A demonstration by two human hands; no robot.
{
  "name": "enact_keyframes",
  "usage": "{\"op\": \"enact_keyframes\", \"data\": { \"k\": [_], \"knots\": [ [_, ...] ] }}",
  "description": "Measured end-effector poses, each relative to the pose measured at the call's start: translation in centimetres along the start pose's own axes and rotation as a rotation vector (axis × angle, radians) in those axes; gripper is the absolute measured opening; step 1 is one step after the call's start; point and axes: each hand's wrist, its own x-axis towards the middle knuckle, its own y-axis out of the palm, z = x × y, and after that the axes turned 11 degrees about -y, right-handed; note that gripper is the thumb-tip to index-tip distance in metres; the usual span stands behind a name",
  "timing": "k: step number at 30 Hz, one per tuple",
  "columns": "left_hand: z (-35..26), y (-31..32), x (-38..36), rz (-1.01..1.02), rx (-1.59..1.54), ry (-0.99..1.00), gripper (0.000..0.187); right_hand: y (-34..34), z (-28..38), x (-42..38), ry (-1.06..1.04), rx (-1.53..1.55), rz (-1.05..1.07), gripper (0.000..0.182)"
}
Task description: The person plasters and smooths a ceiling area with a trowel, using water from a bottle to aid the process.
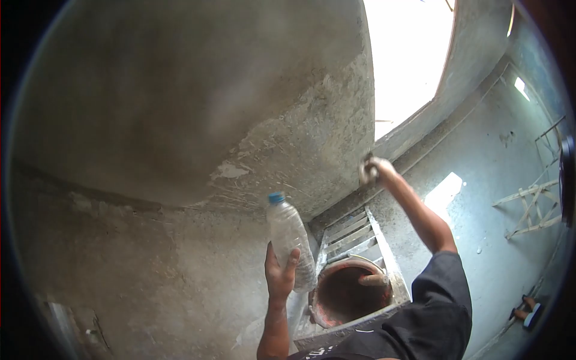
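Note:
My left hand (281, 277) is wrapped round a clear plastic bottle (292, 240) with a blue cap, held upright with a slight tilt in front of the wall. My right hand (378, 170) is stretched out to the right, near the wall's corner by the bright opening. Its fingers are closed and smeared by motion; a dark edge shows at them, but I cannot make out what it is. Below, close to my body, stands a bucket (322, 300) with a reddish rim, dark inside. A pale, rounded handle-like piece (373, 280) juts over its mouth.
A slatted wooden ladder or platform (379, 237) lies beneath the bucket. Rough, partly patched plaster covers the wall (294, 144). A bright opening (408, 60) is at upper right. Far right are a wooden trestle-like frame (531, 207) and a person's sandalled feet (528, 312).

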Motion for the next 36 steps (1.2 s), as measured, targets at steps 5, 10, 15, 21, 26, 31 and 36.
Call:
{"op": "enact_keyframes", "data": {
  "k": [5,10,15,21,26,31,36],
  "knots": [
    [0.0,1.1,-0.9,0.149,0.122,-0.096,0.056,5.1,0.2,-17.4,0.174,0.106,0.003,0.027],
    [0.9,3.1,-3.0,0.339,0.189,-0.165,0.068,7.1,1.6,-24.9,-0.031,-0.023,-0.027,0.026],
    [-2.0,3.3,-6.4,0.545,0.124,-0.272,0.068,8.5,4.6,-28.0,-0.039,0.036,0.039,0.025],
    [-4.8,1.7,-7.7,0.728,0.049,-0.516,0.060,8.2,2.9,-29.1,-0.042,0.123,0.070,0.027],
    [-3.1,0.6,-6.2,0.811,0.096,-0.582,0.043,7.9,1.3,-30.1,0.032,0.203,0.062,0.026],
    [-4.0,-0.2,-5.5,0.807,0.316,-0.527,0.046,7.4,-0.6,-30.1,0.007,0.245,0.057,0.028],
    [-4.8,-0.8,-5.6,0.783,0.406,-0.488,0.056,7.2,-1.5,-30.4,0.002,0.169,0.035,0.031]
  ]
}}
